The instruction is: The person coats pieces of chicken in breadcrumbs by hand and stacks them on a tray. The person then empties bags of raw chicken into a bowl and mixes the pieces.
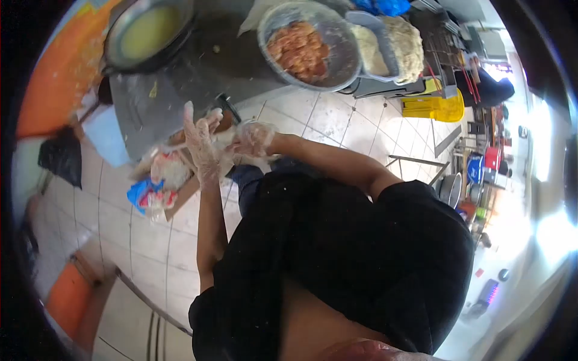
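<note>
My left hand (201,141), in a clear plastic glove smeared with pale flour or batter, is raised beside the table edge with its fingers stretched apart. Close to its wrist is my right hand (254,139), also gloved and somewhat blurred. Its fingers curl in and pinch the loose cuff of the left plastic glove (225,161). Beyond both hands, a large metal bowl (343,63) holds raw, reddish marinated meat pieces (298,51). A dark pan (108,60) of yellowish liquid (150,33) stands at the table's far left.
The dark metal table (211,66) has a black handle-like object (227,105) at its edge. Right of the bowl sit a grey tub (368,42) of flour and a pale floury mass (403,48). A yellow crate (433,108) and an opened box with plastic bags (168,171) are lower down.
</note>
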{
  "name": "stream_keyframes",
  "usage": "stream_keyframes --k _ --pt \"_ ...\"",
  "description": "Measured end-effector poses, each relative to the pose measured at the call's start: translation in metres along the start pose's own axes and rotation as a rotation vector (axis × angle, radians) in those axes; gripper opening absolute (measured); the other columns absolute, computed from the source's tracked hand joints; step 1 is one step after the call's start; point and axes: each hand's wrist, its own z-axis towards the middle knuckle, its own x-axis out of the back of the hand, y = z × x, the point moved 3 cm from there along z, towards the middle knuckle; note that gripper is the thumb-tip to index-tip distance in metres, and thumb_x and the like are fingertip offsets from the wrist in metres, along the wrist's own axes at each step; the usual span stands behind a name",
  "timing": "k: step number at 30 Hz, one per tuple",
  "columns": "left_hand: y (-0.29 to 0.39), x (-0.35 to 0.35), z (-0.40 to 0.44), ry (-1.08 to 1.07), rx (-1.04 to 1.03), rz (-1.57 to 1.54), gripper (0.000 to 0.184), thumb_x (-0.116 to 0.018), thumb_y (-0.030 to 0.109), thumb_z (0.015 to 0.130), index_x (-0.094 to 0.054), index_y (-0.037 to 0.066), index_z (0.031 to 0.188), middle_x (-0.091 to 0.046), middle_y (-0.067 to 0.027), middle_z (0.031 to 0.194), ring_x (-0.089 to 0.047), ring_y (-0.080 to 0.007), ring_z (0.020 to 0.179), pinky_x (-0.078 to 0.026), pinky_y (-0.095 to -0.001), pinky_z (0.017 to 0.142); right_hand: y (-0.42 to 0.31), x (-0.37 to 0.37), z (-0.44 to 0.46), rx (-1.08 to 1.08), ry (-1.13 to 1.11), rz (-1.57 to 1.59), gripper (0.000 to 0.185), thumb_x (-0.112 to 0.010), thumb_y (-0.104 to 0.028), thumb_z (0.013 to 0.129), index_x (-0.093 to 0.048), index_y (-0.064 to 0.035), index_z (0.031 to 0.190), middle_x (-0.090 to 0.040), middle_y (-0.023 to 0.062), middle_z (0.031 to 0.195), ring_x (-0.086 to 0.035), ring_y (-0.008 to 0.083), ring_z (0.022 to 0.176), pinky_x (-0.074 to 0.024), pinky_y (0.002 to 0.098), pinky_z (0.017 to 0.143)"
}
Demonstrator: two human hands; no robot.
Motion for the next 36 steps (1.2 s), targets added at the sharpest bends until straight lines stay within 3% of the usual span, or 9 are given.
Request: stream_keyframes --k 2,6,14,16,18,20,24,32,36 --pt "0.011 -0.029 0.008 -0.031 0.287 -0.160 0.057 -0.046 0.031 0.098 -0.029 -0.002 0.141 -0.065 -0.0190 0.104 -0.064 -0.0232 0.097 -0.050 -0.0347 0.088 0.015 0.030 -0.040 0.178 0.258 0.210 0.026 -0.061 -0.026 0.088 -0.068 -0.0068 0.104 -0.068 0.0119 0.091 -0.062 0.0266 0.075 -0.0490 0.0365 0.069" --pt "0.013 -0.097 0.020 -0.039 0.361 -0.185 0.052 -0.049 0.030 0.097 -0.035 0.002 0.139 -0.067 -0.0147 0.098 -0.064 -0.0180 0.087 -0.050 -0.0316 0.084 0.041 0.081 -0.128 -0.302 0.297 0.461 0.032 -0.057 -0.017 0.089 -0.061 -0.0082 0.120 -0.067 0.0060 0.088 -0.060 0.0175 0.070 -0.0495 0.0322 0.065" --pt "-0.014 -0.256 0.007 0.085 0.173 -0.084 0.042 -0.053 0.023 0.095 -0.043 0.003 0.131 -0.066 -0.0151 0.099 -0.063 -0.0213 0.092 -0.049 -0.0329 0.085 0.154 0.168 -0.361 -0.492 0.769 0.427 0.029 -0.055 -0.010 0.090 -0.060 -0.0023 0.118 -0.066 0.0046 0.082 -0.062 0.0120 0.074 -0.0492 0.0271 0.063" --pt "-0.013 -0.287 0.003 0.131 0.133 0.078 0.037 -0.056 0.025 0.093 -0.051 0.001 0.121 -0.065 -0.0170 0.103 -0.063 -0.0273 0.097 -0.048 -0.0370 0.086 0.185 0.192 -0.423 -0.490 0.889 0.358 0.029 -0.058 -0.013 0.090 -0.060 -0.0002 0.116 -0.067 0.0056 0.083 -0.062 0.0122 0.074 -0.0494 0.0277 0.063" --pt "-0.014 -0.307 0.012 0.165 -0.257 0.923 0.037 -0.060 0.029 0.090 -0.058 -0.001 0.112 -0.064 -0.0196 0.108 -0.061 -0.0326 0.100 -0.047 -0.0399 0.089 0.236 0.217 -0.477 -0.414 1.019 0.429 0.029 -0.059 -0.015 0.091 -0.060 0.0013 0.115 -0.067 0.0060 0.084 -0.062 0.0118 0.076 -0.0496 0.0276 0.065" --pt "-0.008 -0.327 0.012 0.155 -0.292 0.992 0.038 -0.061 0.030 0.089 -0.060 -0.002 0.109 -0.064 -0.0207 0.108 -0.061 -0.0346 0.100 -0.046 -0.0408 0.089 0.257 0.253 -0.520 -0.425 1.101 0.559 0.031 -0.060 -0.016 0.091 -0.059 0.0030 0.115 -0.065 0.0058 0.087 -0.061 0.0128 0.077 -0.0500 0.0275 0.069" --pt "-0.032 -0.324 0.019 0.187 -0.417 1.165 0.041 -0.062 0.030 0.089 -0.061 -0.004 0.112 -0.063 -0.0215 0.111 -0.059 -0.0367 0.101 -0.045 -0.0422 0.090 0.287 0.349 -0.573 -0.459 1.074 0.560 0.027 -0.058 -0.014 0.094 -0.059 0.0041 0.114 -0.064 0.0055 0.086 -0.059 0.0117 0.073 -0.0498 0.0263 0.067" --pt "-0.039 -0.326 0.036 0.225 -0.168 1.486 0.037 -0.062 0.022 0.088 -0.058 -0.002 0.117 -0.057 -0.0209 0.119 -0.056 -0.0367 0.106 -0.042 -0.0447 0.093 0.369 0.560 -0.603 -0.474 1.050 0.612 0.048 -0.060 -0.045 0.090 -0.062 -0.0020 0.112 -0.065 0.0060 0.089 -0.060 0.0128 0.072 -0.0549 0.0301 0.072" --pt "-0.046 -0.322 0.037 0.256 -0.171 1.530 0.034 -0.062 0.017 0.089 -0.056 -0.002 0.117 -0.056 -0.0217 0.114 -0.060 -0.0323 0.098 -0.055 -0.0368 0.070 0.429 0.639 -0.592 -0.620 0.966 0.546 0.038 -0.061 -0.034 0.091 -0.062 -0.0042 0.115 -0.065 0.0055 0.090 -0.062 0.0135 0.076 -0.0550 0.0289 0.073"
